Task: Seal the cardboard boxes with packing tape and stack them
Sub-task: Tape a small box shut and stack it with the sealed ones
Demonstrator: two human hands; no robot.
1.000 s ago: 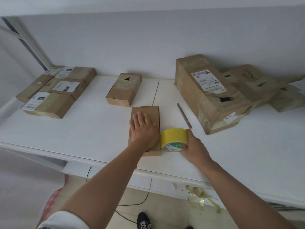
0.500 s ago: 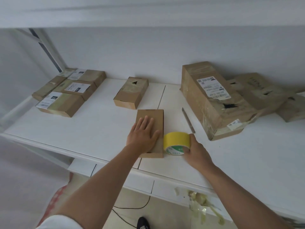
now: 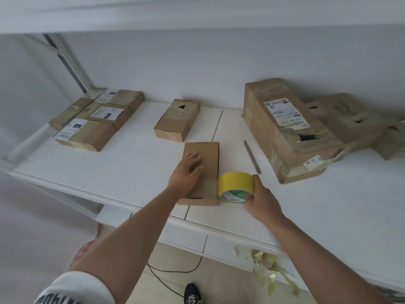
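My left hand [image 3: 186,172] rests flat, fingers straight, on the box [image 3: 205,163]; my right hand [image 3: 260,196] grips the tape [image 3: 235,183] just right of it.

box [image 3: 208,159]: plain brown cardboard, flat on table, near front edge
tape roll [image 3: 235,183]: yellow, on edge, touching box's right side

A white table [image 3: 131,172] fills the middle of the frame; a slim metal blade [image 3: 252,156] lies right of centre; a black cable [image 3: 175,270] (thin, looping) and a dark shoe [image 3: 192,294] sit at the bottom.
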